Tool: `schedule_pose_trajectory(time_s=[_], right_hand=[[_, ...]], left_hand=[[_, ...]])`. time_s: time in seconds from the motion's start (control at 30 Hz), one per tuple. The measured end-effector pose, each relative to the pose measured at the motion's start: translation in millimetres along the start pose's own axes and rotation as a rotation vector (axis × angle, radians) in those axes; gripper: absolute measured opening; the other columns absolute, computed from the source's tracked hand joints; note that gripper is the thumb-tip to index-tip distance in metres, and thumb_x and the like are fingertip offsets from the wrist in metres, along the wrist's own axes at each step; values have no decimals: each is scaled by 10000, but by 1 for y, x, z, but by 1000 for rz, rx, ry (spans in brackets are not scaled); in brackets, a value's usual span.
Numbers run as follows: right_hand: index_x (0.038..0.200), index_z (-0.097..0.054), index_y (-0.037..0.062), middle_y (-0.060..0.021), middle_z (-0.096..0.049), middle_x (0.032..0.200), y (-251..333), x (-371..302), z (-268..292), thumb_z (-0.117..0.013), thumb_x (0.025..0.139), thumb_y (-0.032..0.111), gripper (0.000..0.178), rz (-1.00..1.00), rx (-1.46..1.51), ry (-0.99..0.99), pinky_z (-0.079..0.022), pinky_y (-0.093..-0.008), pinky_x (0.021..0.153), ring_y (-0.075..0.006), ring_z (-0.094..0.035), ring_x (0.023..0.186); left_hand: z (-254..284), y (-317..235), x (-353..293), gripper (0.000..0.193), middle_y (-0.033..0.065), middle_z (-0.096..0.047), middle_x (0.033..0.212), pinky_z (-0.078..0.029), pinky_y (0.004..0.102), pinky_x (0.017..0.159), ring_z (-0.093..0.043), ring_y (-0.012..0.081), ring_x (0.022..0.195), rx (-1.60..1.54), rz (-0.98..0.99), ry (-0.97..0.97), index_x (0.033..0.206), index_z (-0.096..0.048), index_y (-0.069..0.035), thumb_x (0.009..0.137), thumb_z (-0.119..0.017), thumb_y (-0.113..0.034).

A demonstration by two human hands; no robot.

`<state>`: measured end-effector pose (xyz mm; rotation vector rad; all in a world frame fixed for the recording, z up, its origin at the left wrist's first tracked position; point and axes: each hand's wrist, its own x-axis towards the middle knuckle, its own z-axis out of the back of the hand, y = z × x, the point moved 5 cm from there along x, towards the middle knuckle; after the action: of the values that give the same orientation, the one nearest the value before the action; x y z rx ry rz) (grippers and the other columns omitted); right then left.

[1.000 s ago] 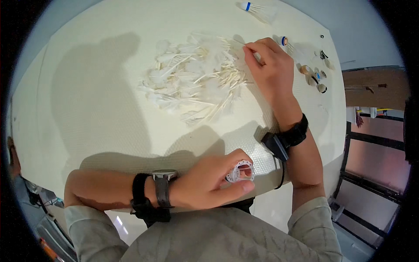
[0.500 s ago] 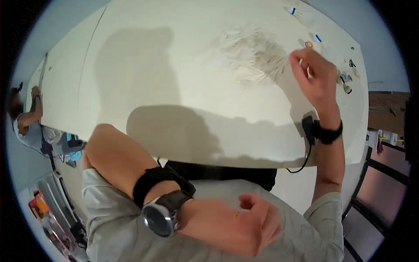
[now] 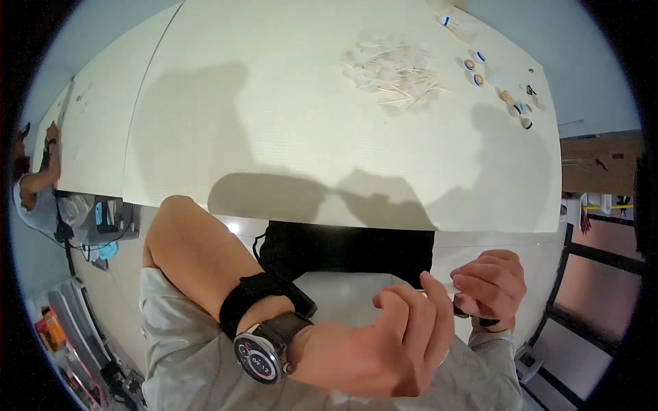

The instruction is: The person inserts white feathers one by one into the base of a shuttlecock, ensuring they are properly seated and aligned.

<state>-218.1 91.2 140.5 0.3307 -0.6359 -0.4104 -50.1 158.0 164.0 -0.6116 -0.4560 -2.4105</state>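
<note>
Both my hands are close together in front of my body, off the near edge of the table. My left hand point(image 3: 401, 339) is closed, its fingers curled and the index fingertip raised. My right hand point(image 3: 490, 284) faces it with fingers bent inward in a pinch. A thin pale sliver shows between the fingertips, too small to name. On the white table point(image 3: 295, 109) lies a loose pile of cotton swabs point(image 3: 394, 75), thin sticks with white tips. A bundle of similar sticks with a blue band point(image 3: 449, 22) lies farther back.
Small round pieces with blue and orange parts point(image 3: 478, 79) and several dark-rimmed round ones point(image 3: 526, 123) lie on the table's right side. A black bag-like item point(image 3: 349, 246) sits under the near edge. At the far left, another person point(image 3: 41, 185) leans on the table.
My right hand has come back from beside the pile, toward my body and close to my left hand. My left index finger is now raised. The view has shifted slightly.
</note>
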Motion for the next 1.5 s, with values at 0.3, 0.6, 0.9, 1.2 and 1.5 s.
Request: schedule_pose_trajectory(time_s=[0.3, 0.6, 0.9, 1.2, 1.5], right_hand=[[963, -728, 122, -29, -734, 837, -2, 9, -2, -744, 888, 410, 298, 23, 150, -97, -505, -287, 524, -166, -697, 630], [1411, -521, 9, -141, -511, 1478, 7, 113, -124, -352, 1043, 571, 693, 145, 1319, 146, -289, -441, 1175, -291, -413, 1413], [1395, -536, 13, -146, -524, 1461, 46, 85, -116, -347, 1062, 529, 642, 362, 1645, 382, -265, -433, 1196, -278, -418, 1410], [1380, -551, 17, -152, -537, 1445, 78, 110, -200, -343, 1081, 486, 594, 229, 1779, 509, -242, -425, 1217, -264, -423, 1407], [1483, -455, 9, -158, -442, 1548, 69, 155, -328, -212, 1081, 563, 726, -248, 1887, 487, -275, -405, 1205, -291, -407, 1429]], left_hand=[[9, -2, 4, 145, 76, -606, 660, -263, 263, 449, -468, 154, 534, 148, 126, -44, 740, -679, -12, 723, -593, -128], [8, -17, 33, 177, 74, -587, 662, -398, 287, 488, -549, 171, 601, 195, 109, 95, 779, -635, -3, 830, -624, -171], [-20, -5, 51, 178, 44, -533, 572, -363, 295, 415, -497, 134, 500, 248, 74, 463, 745, -649, -12, 831, -629, -167], [-10, 0, 23, 159, 21, -517, 580, -343, 254, 456, -474, 109, 528, 95, 183, 523, 771, -661, 9, 856, -666, -126], [1, 14, 13, 93, -19, -425, 590, -345, 258, 458, -478, 106, 518, -40, 236, 577, 786, -625, -27, 799, -661, -112]])
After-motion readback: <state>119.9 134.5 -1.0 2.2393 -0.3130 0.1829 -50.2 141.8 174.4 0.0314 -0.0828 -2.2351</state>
